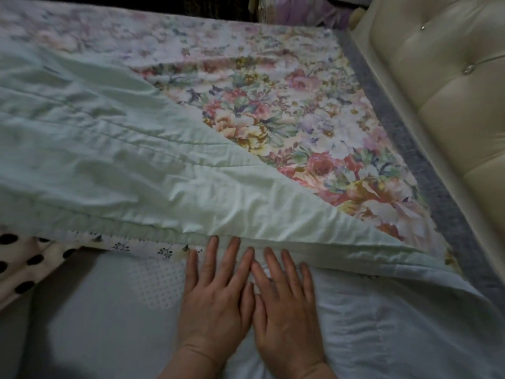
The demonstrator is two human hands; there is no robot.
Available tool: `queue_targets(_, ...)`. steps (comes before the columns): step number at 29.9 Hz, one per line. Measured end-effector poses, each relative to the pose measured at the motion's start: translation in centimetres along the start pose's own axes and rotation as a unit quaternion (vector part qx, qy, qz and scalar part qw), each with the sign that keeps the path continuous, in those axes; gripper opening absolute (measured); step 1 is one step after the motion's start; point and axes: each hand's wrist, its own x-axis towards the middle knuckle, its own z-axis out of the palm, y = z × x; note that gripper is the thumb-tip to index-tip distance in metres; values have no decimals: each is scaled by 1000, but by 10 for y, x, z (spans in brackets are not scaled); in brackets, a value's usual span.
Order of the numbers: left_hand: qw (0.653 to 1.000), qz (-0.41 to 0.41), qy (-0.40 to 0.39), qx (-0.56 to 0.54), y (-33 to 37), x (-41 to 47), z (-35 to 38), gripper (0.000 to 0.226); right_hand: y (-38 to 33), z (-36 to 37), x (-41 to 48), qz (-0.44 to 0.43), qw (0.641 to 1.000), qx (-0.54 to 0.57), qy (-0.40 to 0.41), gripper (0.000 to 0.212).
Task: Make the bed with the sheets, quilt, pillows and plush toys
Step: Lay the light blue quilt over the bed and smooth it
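A pale green quilt (pixel 114 160) lies folded over the left and middle of the bed, its edge running diagonally down to the right. Under it spreads a floral sheet (pixel 287 113) in pink, yellow and lilac. My left hand (pixel 216 299) and my right hand (pixel 287 305) rest flat, side by side and fingers spread, on white fabric (pixel 382 324) at the near edge of the bed, fingertips touching the quilt's folded edge. Neither hand grips anything. No pillows or plush toys are in view.
A cream tufted headboard (pixel 437 77) stands along the right side, with a grey mattress strip (pixel 410 149) beside it. A white cloth with black dots (pixel 24 269) lies at the lower left. Lilac fabric (pixel 308 9) shows beyond the bed's far edge.
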Motion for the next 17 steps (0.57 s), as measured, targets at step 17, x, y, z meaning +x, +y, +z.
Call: queue_targets(17, 990, -28, 132, -42, -7, 1, 2, 78, -17, -93, 286, 44, 998, -44, 21, 22)
